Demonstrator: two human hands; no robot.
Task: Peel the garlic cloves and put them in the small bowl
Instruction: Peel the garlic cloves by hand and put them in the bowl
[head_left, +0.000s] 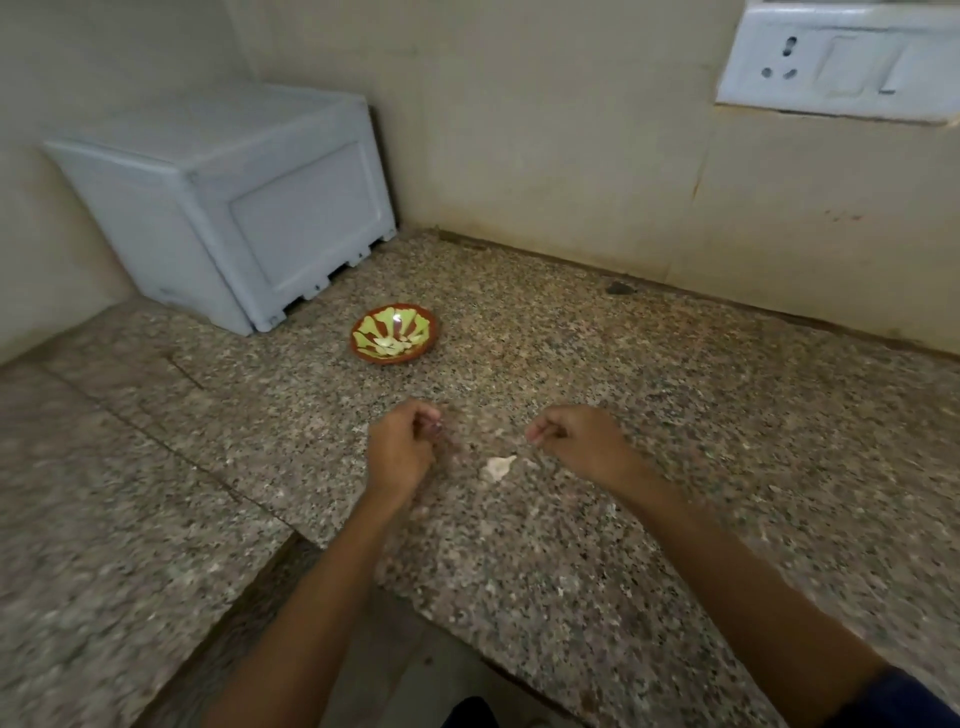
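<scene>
Here the bowl (395, 333) lies straight ahead of the left hand (402, 449), the nearer one, both hands' fingers curled, their contents too blurred to tell.

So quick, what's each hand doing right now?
Left hand: fingers curled, maybe pinching something small; too blurred to tell.
Right hand: fingers curled; whether it holds anything cannot be told.
</scene>
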